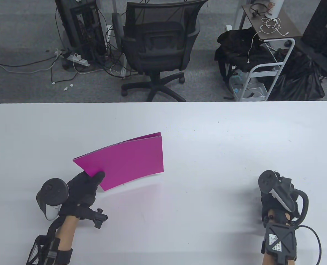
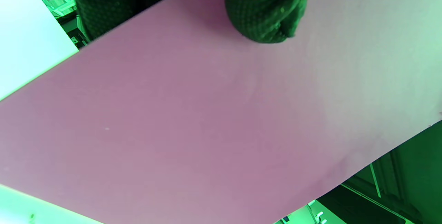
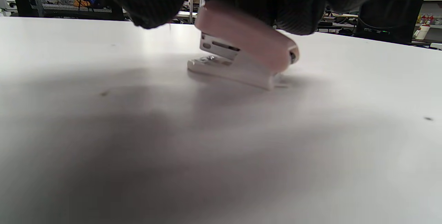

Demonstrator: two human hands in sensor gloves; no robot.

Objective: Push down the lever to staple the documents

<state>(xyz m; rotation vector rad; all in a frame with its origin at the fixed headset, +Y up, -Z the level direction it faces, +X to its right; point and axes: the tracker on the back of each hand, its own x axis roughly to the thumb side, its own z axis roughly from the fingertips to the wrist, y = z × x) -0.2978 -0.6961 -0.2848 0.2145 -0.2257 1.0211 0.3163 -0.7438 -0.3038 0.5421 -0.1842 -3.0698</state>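
A stack of magenta sheets point(image 1: 127, 163) is held up off the white table point(image 1: 207, 132), bowed. My left hand point(image 1: 89, 183) pinches its near-left corner, thumb on top. In the left wrist view the sheets point(image 2: 207, 120) fill the frame with a gloved fingertip point(image 2: 266, 13) on them. My right hand point(image 1: 276, 193) is at the table's right front. In the right wrist view its fingers point(image 3: 293, 6) grip the top of a small pink-and-white stapler point(image 3: 241, 61) that touches the table, tilted. The stapler is hidden under the hand in the table view.
A black office chair point(image 1: 158, 47) stands beyond the table's far edge, with a white cart point(image 1: 265, 69) and black bags to the right. Cables and a power strip lie on the floor at the far left.
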